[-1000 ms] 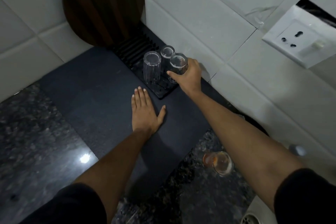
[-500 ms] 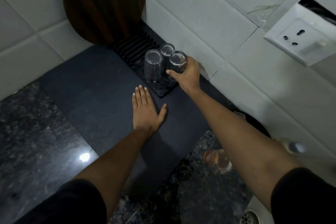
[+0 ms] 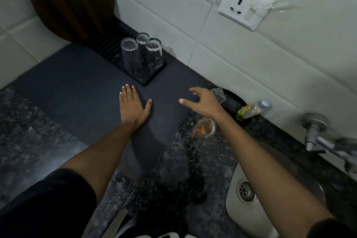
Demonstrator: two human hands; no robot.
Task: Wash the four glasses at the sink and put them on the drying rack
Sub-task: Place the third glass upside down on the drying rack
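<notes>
Three clear glasses stand upside down on the black drying rack (image 3: 147,80) by the wall: the left glass (image 3: 129,55), the back glass (image 3: 142,41) and the right glass (image 3: 154,54). A fourth glass (image 3: 204,128) with an orange residue inside stands upright on the granite counter, just under my right wrist. My left hand (image 3: 132,105) rests flat on the dark mat in front of the rack. My right hand (image 3: 202,101) hovers over the mat's right edge, fingers loosely spread, holding nothing.
A steel sink (image 3: 270,195) with its drain (image 3: 246,191) lies at the lower right, a tap (image 3: 318,137) above it. A small bottle (image 3: 255,109) lies by the wall. A round wooden board (image 3: 71,0) leans behind the rack. A wall socket (image 3: 245,8) sits above.
My right hand let go of the right glass on the rack and drew back toward the dirty glass. The view swung right, bringing the sink and tap into sight. My left hand stayed put.
</notes>
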